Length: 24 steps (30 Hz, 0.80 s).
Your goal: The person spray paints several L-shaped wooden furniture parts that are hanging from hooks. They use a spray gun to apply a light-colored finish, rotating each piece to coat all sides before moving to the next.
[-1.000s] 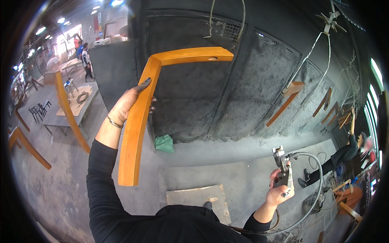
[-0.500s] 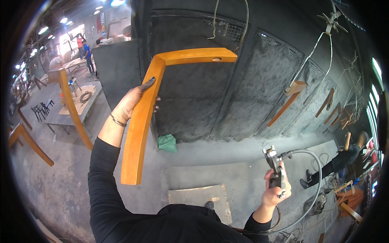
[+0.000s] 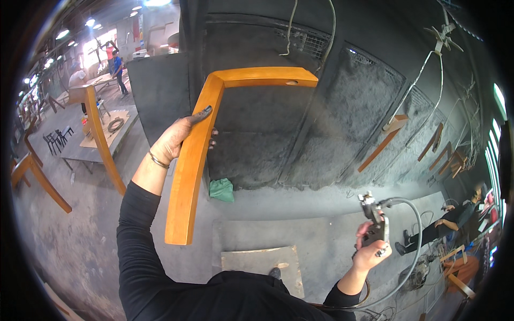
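My left hand (image 3: 176, 140) is wrapped tight round the upright of the orange L-shaped wooden piece (image 3: 195, 150), held up before the dark spray booth wall (image 3: 342, 117). My right hand (image 3: 370, 251) grips the spray gun (image 3: 375, 222), lowered to the side. The wood looks evenly coated, I judge, though the far faces are hidden.

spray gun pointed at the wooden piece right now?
No, the spray gun in the right hand sits low and off to the side, nozzle up, well apart from the wooden piece in the left hand.

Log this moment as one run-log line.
left hand: holds orange L-shaped wooden piece raised | right hand: grips spray gun, hose attached | backdrop: dark booth wall
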Each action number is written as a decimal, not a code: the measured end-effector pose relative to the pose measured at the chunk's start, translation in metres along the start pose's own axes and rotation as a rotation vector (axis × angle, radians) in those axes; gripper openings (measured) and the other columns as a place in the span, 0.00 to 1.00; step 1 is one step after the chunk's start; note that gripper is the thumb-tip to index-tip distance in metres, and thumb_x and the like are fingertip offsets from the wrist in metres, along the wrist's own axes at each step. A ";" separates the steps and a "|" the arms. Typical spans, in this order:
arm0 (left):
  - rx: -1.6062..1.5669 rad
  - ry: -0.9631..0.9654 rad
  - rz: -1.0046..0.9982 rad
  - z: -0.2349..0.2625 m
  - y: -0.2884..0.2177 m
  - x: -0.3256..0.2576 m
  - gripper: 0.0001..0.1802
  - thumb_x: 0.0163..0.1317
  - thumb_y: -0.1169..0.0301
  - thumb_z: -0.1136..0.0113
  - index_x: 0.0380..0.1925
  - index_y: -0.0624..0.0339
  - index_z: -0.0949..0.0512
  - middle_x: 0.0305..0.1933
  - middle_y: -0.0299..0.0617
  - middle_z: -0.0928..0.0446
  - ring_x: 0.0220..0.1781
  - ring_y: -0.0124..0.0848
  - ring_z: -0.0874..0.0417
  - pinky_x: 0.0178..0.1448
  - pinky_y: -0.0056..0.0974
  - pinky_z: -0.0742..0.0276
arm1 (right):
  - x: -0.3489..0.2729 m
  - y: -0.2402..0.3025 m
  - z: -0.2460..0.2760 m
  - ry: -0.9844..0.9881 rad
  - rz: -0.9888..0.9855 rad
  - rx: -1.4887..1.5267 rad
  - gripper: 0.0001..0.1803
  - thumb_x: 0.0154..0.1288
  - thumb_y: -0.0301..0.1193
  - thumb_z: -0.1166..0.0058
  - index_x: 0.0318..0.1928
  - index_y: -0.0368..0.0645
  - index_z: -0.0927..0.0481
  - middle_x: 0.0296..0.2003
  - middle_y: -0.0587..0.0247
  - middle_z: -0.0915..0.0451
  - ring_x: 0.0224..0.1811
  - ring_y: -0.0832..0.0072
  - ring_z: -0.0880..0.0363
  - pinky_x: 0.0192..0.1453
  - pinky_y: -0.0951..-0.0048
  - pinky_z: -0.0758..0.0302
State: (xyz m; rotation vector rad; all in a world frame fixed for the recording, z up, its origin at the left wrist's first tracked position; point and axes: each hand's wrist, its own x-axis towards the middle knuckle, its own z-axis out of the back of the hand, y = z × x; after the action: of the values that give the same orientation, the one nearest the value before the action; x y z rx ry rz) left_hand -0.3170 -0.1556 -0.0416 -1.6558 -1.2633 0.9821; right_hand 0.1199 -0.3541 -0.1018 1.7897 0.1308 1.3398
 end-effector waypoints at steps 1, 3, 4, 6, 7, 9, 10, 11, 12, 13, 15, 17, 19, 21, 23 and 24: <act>0.028 0.008 -0.012 0.003 -0.001 -0.002 0.26 0.68 0.51 0.38 0.50 0.63 0.28 0.34 0.46 0.19 0.28 0.38 0.15 0.35 0.41 0.14 | 0.002 0.000 0.006 -0.040 0.002 -0.013 0.53 0.65 0.69 0.54 0.58 0.23 0.25 0.25 0.60 0.22 0.19 0.85 0.31 0.17 0.85 0.43; 0.113 0.019 -0.084 0.009 0.000 -0.002 0.25 0.69 0.53 0.37 0.50 0.63 0.28 0.35 0.47 0.18 0.30 0.38 0.14 0.36 0.40 0.14 | 0.006 0.000 0.018 -0.072 0.028 -0.049 0.52 0.67 0.69 0.56 0.59 0.22 0.27 0.26 0.58 0.22 0.19 0.84 0.32 0.16 0.86 0.44; 0.171 0.022 -0.143 0.012 0.000 -0.001 0.24 0.69 0.55 0.37 0.51 0.64 0.28 0.36 0.47 0.17 0.30 0.38 0.13 0.36 0.40 0.14 | 0.008 0.002 0.023 -0.074 0.032 -0.063 0.52 0.67 0.69 0.57 0.60 0.22 0.28 0.26 0.58 0.22 0.19 0.84 0.31 0.16 0.86 0.45; 0.268 0.036 -0.279 0.022 0.004 0.001 0.24 0.69 0.60 0.36 0.56 0.63 0.29 0.37 0.47 0.17 0.31 0.37 0.13 0.36 0.40 0.14 | 0.011 0.007 0.031 -0.099 0.051 -0.080 0.53 0.67 0.69 0.57 0.60 0.22 0.28 0.27 0.58 0.22 0.19 0.84 0.32 0.16 0.86 0.45; 0.371 0.087 -0.386 0.028 0.004 0.004 0.31 0.68 0.62 0.34 0.65 0.63 0.33 0.41 0.48 0.16 0.40 0.38 0.12 0.47 0.40 0.15 | 0.015 0.010 0.036 -0.103 0.061 -0.086 0.53 0.67 0.69 0.57 0.61 0.22 0.29 0.26 0.58 0.23 0.18 0.85 0.32 0.16 0.86 0.45; 0.806 -0.061 -0.774 0.035 0.009 0.015 0.36 0.67 0.67 0.35 0.71 0.63 0.39 0.51 0.51 0.17 0.53 0.39 0.15 0.60 0.39 0.21 | 0.026 0.019 0.042 -0.068 0.099 -0.089 0.53 0.67 0.70 0.57 0.61 0.22 0.29 0.26 0.58 0.23 0.18 0.85 0.32 0.15 0.86 0.45; 0.872 -0.085 -0.779 0.040 0.008 0.018 0.36 0.67 0.69 0.35 0.71 0.64 0.39 0.54 0.51 0.18 0.56 0.38 0.17 0.62 0.38 0.23 | 0.033 0.025 0.045 -0.037 0.088 -0.079 0.54 0.66 0.70 0.58 0.61 0.23 0.30 0.26 0.58 0.23 0.18 0.84 0.32 0.15 0.86 0.45; 0.937 -0.111 -0.783 0.045 0.008 0.019 0.36 0.66 0.71 0.36 0.71 0.66 0.39 0.57 0.51 0.20 0.59 0.37 0.18 0.64 0.38 0.25 | 0.041 0.031 0.047 -0.013 0.077 -0.090 0.56 0.65 0.72 0.59 0.63 0.24 0.31 0.25 0.59 0.24 0.19 0.82 0.31 0.15 0.86 0.45; 1.002 -0.137 -0.789 0.050 0.008 0.020 0.37 0.66 0.73 0.37 0.72 0.67 0.40 0.60 0.52 0.21 0.62 0.37 0.20 0.67 0.38 0.27 | 0.047 0.038 0.048 0.012 0.058 -0.067 0.56 0.64 0.72 0.59 0.63 0.25 0.31 0.25 0.59 0.25 0.19 0.82 0.31 0.15 0.86 0.45; 0.991 -0.161 -0.741 0.052 0.007 0.021 0.36 0.65 0.74 0.37 0.71 0.69 0.40 0.60 0.52 0.21 0.61 0.36 0.20 0.66 0.38 0.27 | 0.056 0.045 0.049 0.038 0.043 -0.033 0.57 0.64 0.73 0.60 0.64 0.25 0.32 0.24 0.60 0.25 0.20 0.81 0.31 0.15 0.86 0.46; 0.945 -0.212 -0.634 0.054 0.005 0.023 0.36 0.64 0.77 0.39 0.70 0.72 0.39 0.61 0.54 0.22 0.61 0.36 0.20 0.66 0.39 0.26 | 0.076 0.059 0.050 0.081 -0.006 -0.009 0.58 0.62 0.75 0.62 0.65 0.26 0.33 0.24 0.62 0.27 0.20 0.81 0.31 0.15 0.85 0.47; 0.937 -0.210 -0.721 0.053 0.003 0.025 0.35 0.63 0.78 0.39 0.69 0.74 0.39 0.60 0.55 0.21 0.61 0.35 0.19 0.66 0.39 0.26 | 0.092 0.072 0.049 0.114 -0.075 0.041 0.59 0.61 0.76 0.66 0.66 0.29 0.33 0.23 0.65 0.29 0.20 0.82 0.32 0.15 0.85 0.48; 0.930 -0.227 -0.750 0.049 0.006 0.026 0.34 0.63 0.79 0.39 0.68 0.75 0.38 0.59 0.55 0.21 0.61 0.35 0.19 0.66 0.38 0.26 | 0.102 0.083 0.045 0.138 -0.135 0.073 0.59 0.61 0.76 0.66 0.66 0.29 0.32 0.23 0.65 0.29 0.20 0.82 0.32 0.15 0.85 0.48; 0.950 -0.282 -0.732 0.048 0.006 0.026 0.33 0.62 0.80 0.39 0.68 0.76 0.37 0.58 0.55 0.20 0.61 0.35 0.19 0.65 0.38 0.26 | 0.112 0.094 0.040 0.192 -0.140 0.026 0.58 0.63 0.75 0.67 0.66 0.29 0.32 0.23 0.65 0.29 0.20 0.81 0.32 0.15 0.85 0.47; 0.930 -0.264 -0.778 0.048 0.007 0.027 0.31 0.62 0.81 0.40 0.65 0.73 0.33 0.56 0.54 0.20 0.60 0.35 0.19 0.65 0.37 0.27 | 0.123 0.102 0.034 0.254 -0.167 0.061 0.57 0.64 0.75 0.67 0.66 0.30 0.32 0.23 0.65 0.29 0.20 0.81 0.32 0.15 0.84 0.47; 0.911 -0.281 -0.773 0.049 0.006 0.028 0.29 0.61 0.81 0.40 0.64 0.72 0.32 0.55 0.53 0.19 0.60 0.36 0.18 0.65 0.37 0.27 | 0.130 0.105 0.030 0.268 -0.177 0.064 0.55 0.65 0.74 0.68 0.66 0.31 0.31 0.23 0.66 0.29 0.20 0.81 0.31 0.15 0.85 0.47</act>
State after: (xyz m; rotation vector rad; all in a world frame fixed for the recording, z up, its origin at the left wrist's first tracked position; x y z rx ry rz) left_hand -0.3541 -0.1218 -0.0678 -0.2899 -1.1966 1.0547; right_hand 0.1569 -0.3653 0.0637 1.6008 0.4717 1.4533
